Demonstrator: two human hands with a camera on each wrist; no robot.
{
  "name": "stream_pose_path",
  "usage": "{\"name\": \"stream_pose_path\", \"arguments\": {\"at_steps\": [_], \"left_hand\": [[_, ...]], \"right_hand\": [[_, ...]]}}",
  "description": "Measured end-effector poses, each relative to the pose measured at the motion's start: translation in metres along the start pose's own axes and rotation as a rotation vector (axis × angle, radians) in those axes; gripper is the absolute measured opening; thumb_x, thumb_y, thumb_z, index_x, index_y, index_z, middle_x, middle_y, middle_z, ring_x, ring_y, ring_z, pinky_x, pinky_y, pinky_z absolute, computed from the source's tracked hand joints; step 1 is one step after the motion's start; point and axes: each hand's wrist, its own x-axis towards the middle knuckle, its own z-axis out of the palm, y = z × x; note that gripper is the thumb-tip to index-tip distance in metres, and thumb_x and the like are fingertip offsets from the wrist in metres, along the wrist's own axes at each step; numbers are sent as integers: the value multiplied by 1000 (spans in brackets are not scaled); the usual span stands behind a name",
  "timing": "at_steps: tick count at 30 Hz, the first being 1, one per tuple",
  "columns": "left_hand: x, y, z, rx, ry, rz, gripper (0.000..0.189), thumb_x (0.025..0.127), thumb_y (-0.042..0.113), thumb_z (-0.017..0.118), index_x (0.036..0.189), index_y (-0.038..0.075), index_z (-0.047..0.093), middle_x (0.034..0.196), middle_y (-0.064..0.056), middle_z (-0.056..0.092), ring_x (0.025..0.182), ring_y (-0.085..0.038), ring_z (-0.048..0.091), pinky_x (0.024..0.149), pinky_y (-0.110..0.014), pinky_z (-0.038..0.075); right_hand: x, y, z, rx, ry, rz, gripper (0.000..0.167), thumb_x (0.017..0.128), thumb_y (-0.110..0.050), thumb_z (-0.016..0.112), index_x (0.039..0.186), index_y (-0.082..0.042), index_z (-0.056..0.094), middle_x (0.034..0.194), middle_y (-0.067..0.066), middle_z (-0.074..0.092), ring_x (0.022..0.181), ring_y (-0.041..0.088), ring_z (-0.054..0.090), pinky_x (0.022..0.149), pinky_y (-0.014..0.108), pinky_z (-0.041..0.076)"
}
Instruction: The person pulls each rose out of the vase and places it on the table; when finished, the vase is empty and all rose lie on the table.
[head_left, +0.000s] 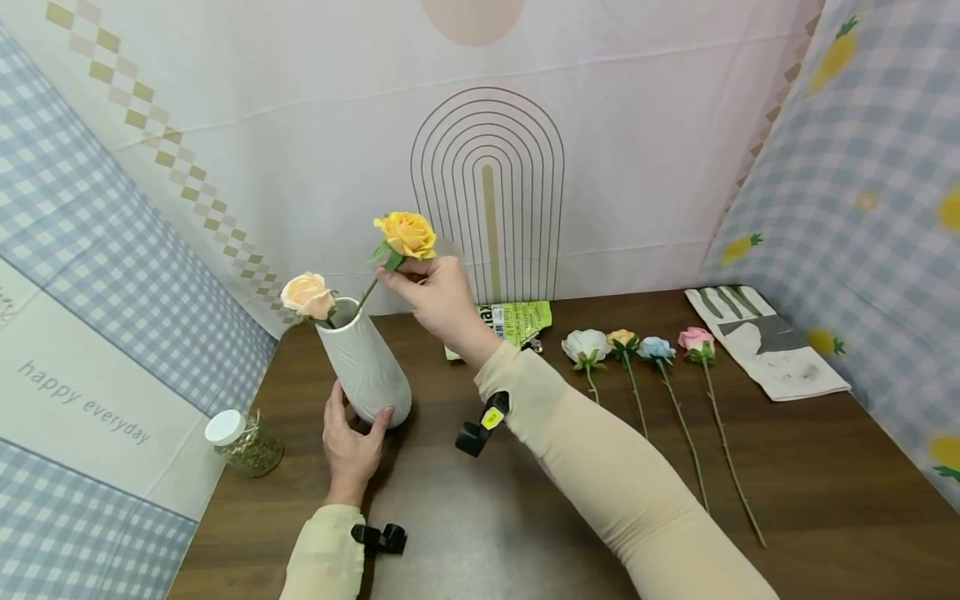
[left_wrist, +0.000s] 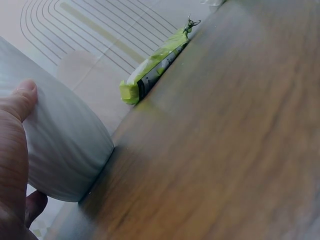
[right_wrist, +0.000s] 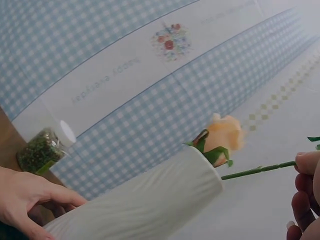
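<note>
A white ribbed vase (head_left: 367,367) stands on the table at left. My left hand (head_left: 351,450) holds it low down, thumb on one side and fingers on the other; the left wrist view shows the thumb (left_wrist: 25,97) against its wall. Above the vase's mouth, my right hand (head_left: 444,307) pinches the stem of a yellow rose (head_left: 407,235) just under the bloom. Its green stem (right_wrist: 260,171) slants down into the opening, where the lower end is hidden. A peach rose (head_left: 307,296) is in the vase, leaning over the left rim.
Four artificial roses lie at right: white (head_left: 587,346), yellow-orange (head_left: 622,340), blue (head_left: 656,348) and pink (head_left: 697,340). A green packet (head_left: 525,321) lies by the back wall, partly behind the right arm. A lidded glass jar (head_left: 251,446) stands left; a printed cloth (head_left: 780,350) lies back right.
</note>
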Motion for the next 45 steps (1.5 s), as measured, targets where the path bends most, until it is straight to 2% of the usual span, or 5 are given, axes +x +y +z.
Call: {"name": "stream_pose_path", "arguments": {"at_steps": [8, 14, 25, 36, 45], "left_hand": [[0, -1, -1, 3, 1, -17, 89, 72, 24, 85, 147, 10, 38, 132, -15, 51, 114, -26, 53, 75, -40, 51], [1, -2, 1, -6, 13, 2, 90, 71, 23, 85, 147, 8, 39, 132, -17, 51, 114, -29, 53, 77, -46, 50], [1, -2, 1, -12, 2, 0, 88, 73, 23, 84, 147, 10, 38, 131, -17, 51, 112, -28, 53, 74, -45, 51], [0, -4, 2, -9, 11, 7, 89, 72, 22, 85, 147, 10, 39, 129, -16, 53, 111, -26, 54, 72, -41, 51], [-1, -2, 0, 6, -4, -5, 88, 73, 24, 84, 147, 10, 38, 130, -16, 52, 113, -26, 53, 73, -44, 51]], "right_hand": [[-3, -1, -26, 211, 127, 1, 18, 86, -8, 72, 99, 3, 73, 96, 9, 72, 97, 15, 64, 83, 32, 51], [-9, -3, -58, 314, 230, 26, 19, 85, -6, 72, 102, 3, 70, 96, 7, 72, 100, 20, 63, 91, 34, 47], [-53, 20, -138, 541, 426, 181, 6, 86, -8, 72, 92, -9, 73, 89, 3, 69, 75, 13, 59, 72, 24, 50], [-118, 62, -183, 400, 389, 293, 21, 89, -16, 70, 101, 0, 72, 88, 5, 73, 75, 13, 68, 65, 23, 53], [-140, 74, -195, 335, 380, 355, 21, 91, -21, 67, 103, -4, 71, 86, 2, 73, 72, 10, 68, 60, 20, 51]]}}
